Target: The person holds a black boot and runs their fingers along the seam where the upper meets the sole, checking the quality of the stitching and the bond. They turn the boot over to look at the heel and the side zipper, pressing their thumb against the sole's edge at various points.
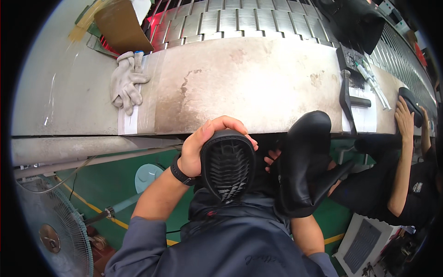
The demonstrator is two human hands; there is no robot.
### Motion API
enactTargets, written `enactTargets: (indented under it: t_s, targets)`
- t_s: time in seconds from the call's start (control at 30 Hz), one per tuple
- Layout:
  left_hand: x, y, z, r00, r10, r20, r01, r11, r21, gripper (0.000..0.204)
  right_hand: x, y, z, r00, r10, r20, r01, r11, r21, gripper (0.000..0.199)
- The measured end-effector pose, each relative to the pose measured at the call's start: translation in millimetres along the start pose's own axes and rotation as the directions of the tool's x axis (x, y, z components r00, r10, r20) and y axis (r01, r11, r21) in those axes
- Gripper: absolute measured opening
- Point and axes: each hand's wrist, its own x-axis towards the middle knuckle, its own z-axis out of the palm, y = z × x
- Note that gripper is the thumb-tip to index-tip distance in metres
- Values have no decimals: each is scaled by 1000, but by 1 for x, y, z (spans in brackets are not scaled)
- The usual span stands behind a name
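Note:
My left hand (pixel 196 145) grips a black shoe sole (pixel 228 166) from its left and far edge, fingers curled over the top. Its ridged tread faces me; whether a boot is attached behind it is hidden. Just to the right, a black leather boot (pixel 302 159) stands tilted in front of my body, its rounded toe up at the bench edge. Most of my right hand (pixel 273 159) is behind this boot, with a few curled fingertips showing along its left side. The right forearm passes beneath the boot.
Ahead lies a worn bench (pixel 240 87), with a metal slat conveyor (pixel 240 21) beyond. A grey work glove (pixel 127 83) rests left; a black hammer (pixel 347 99) and pens (pixel 374 85) lie right. A co-worker's hand (pixel 405 117) holds a black shoe. A fan (pixel 50 231) stands lower left.

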Motion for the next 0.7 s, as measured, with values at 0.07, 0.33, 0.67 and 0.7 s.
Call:
enactTargets:
  t_s: [0.07, 0.33, 0.67, 0.7]
  targets:
    - [0, 6, -4, 999, 42, -14, -42, 999, 1, 74, -4, -3, 5, 1000, 6, -14, -6, 1000, 21, 68]
    - [42, 18, -43, 979, 166, 119, -159, 985, -68, 83, -6, -21, -27, 959, 146, 241, -122, 986, -113, 80]
    - [68, 12, 14, 999, 35, -10, -27, 889, 458, 42, -43, -62, 75, 885, -161, 436, 66, 972, 224, 91]
    - [72, 8, 13, 999, 33, -5, -27, 887, 460, 42, -43, -66, 83, 861, -220, 459, 20, 916, 401, 84]
